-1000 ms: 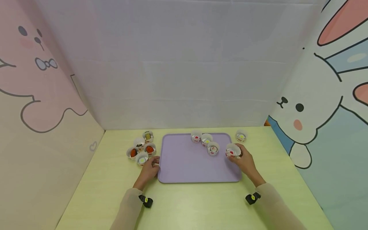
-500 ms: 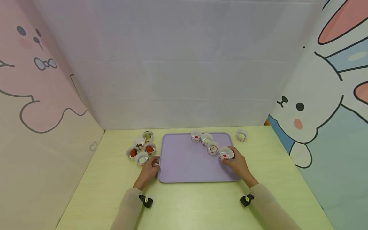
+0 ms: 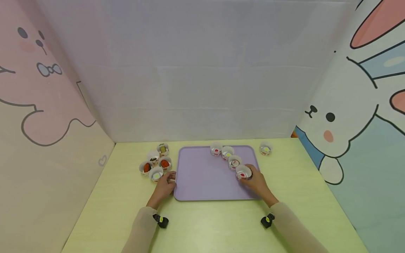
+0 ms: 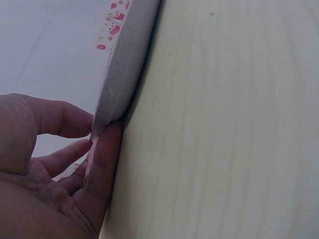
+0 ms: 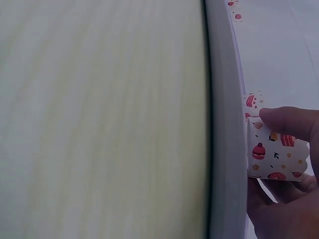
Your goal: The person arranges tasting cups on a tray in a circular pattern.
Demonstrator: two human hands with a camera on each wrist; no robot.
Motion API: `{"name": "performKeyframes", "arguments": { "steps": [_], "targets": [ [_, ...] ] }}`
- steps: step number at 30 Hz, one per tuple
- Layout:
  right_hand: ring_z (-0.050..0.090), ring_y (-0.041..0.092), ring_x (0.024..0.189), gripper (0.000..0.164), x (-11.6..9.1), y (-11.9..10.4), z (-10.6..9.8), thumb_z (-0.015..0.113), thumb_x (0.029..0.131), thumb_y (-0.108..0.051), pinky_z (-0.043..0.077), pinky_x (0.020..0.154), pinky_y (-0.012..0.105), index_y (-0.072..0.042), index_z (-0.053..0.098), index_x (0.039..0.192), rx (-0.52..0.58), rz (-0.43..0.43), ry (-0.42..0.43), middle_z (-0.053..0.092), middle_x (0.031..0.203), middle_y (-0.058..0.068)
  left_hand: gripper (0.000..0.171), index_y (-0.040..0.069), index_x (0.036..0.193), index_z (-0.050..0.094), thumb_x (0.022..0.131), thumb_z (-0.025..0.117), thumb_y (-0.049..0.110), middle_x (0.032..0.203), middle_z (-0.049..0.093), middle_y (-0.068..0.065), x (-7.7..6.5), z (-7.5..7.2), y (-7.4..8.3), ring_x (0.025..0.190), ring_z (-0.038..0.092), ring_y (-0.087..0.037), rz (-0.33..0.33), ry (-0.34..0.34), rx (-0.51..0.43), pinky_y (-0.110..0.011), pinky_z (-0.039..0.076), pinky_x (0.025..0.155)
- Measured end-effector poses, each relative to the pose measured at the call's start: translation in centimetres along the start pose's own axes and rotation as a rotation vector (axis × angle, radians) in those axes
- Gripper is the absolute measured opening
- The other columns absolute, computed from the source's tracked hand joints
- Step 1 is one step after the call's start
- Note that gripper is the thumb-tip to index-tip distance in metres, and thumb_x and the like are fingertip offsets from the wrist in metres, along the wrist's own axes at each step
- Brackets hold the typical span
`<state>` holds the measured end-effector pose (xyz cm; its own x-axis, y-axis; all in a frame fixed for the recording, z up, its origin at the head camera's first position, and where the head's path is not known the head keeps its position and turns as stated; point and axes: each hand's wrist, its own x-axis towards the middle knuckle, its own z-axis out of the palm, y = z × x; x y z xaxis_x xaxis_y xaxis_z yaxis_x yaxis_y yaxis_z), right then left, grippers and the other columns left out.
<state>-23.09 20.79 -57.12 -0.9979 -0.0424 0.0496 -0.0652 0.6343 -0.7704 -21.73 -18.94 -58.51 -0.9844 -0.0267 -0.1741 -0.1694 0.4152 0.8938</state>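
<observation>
In the head view a lilac tray (image 3: 202,186) lies on the table, and my left hand (image 3: 163,188) holds its left edge. Thumb and fingers (image 4: 62,119) pinch the tray rim in the left wrist view. My right hand (image 3: 257,182) grips a white paper baking cup (image 5: 276,152) with a cupcake print, thumb on one side and fingers on the other. That cup is low over the tray's right half; whether it touches the tray I cannot tell. Inside it shows something white and red. Three more cups (image 3: 235,163) stand on the tray in a slanting row running up to the back edge.
Several filled baking cups (image 3: 165,163) cluster left of the tray, near my left hand; some hold orange or red pieces. One further cup (image 3: 265,148) stands on the table (image 3: 215,228) behind the right side. A white wall (image 3: 202,88) rises at the back.
My right hand has carried its baking cup left and slightly toward me, from the tray's right edge to just in front of the slanting row. The left hand has stayed put.
</observation>
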Motion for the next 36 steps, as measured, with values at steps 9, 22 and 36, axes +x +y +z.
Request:
{"name": "performKeyframes", "arguments": {
  "steps": [9,22,36],
  "targets": [
    [0.060,0.035,0.112,0.061,0.0,0.0,0.8,0.081,0.077,-0.013,0.046,0.096,0.050,-0.002,0.054,0.130,0.021,0.009,-0.018,0.065,0.122,0.020,0.052,0.002,0.135,0.054,0.083,0.057,-0.003,0.117,0.060,-0.017,0.1,0.0,0.0,0.090,0.061,-0.019,-0.008,-0.001,0.002,-0.032,0.055,0.060],
    [0.063,0.029,0.102,0.064,-0.4,-0.7,1.2,0.082,0.075,-0.011,0.051,0.089,0.044,-0.003,0.054,0.132,-0.009,0.003,-0.025,0.066,0.119,0.019,0.051,0.002,0.134,0.054,0.083,0.057,-0.002,0.117,0.060,-0.018,0.0,0.0,0.0,0.090,0.061,-0.019,-0.011,-0.003,0.006,-0.031,0.054,0.060],
    [0.066,0.030,0.105,0.066,0.0,-0.9,1.6,0.082,0.076,-0.010,0.053,0.093,0.043,0.003,0.052,0.133,0.056,0.020,-0.044,0.065,0.122,0.022,0.052,0.002,0.135,0.054,0.083,0.057,-0.002,0.118,0.061,-0.018,0.1,0.0,-0.1,0.090,0.062,-0.018,-0.007,-0.004,0.017,-0.031,0.054,0.061]
  ]
}}
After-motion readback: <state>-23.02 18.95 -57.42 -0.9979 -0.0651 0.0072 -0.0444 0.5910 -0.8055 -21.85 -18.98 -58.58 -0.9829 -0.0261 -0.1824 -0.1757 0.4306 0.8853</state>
